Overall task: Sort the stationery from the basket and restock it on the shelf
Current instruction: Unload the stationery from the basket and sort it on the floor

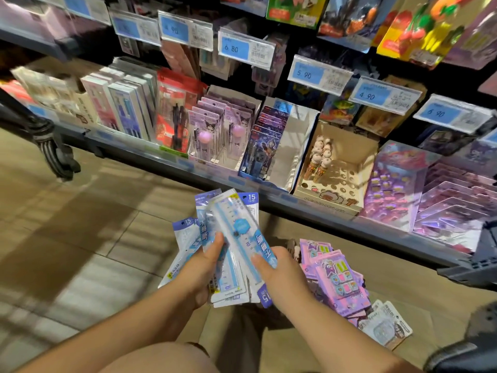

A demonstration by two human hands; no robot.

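Note:
Both hands hold a fanned stack of blue and white 15 cm ruler packs (228, 232) low in the middle of the head view. My left hand (201, 267) grips the stack from the left, thumb on top. My right hand (279, 270) pinches the top pack at its lower right. Under my right hand, on the floor, lies a pile of pink and purple sticker packs (336, 275). The bottom shelf (317, 208) runs across in front of me, filled with display boxes of stationery.
A half-empty white display box (293, 146) and a cardboard box of character pens (336, 168) stand on the shelf ahead. Blue price tags (234, 48) hang above. A dark basket edge (473, 265) shows at the right. A cart wheel (57, 152) stands at the left on the tiled floor.

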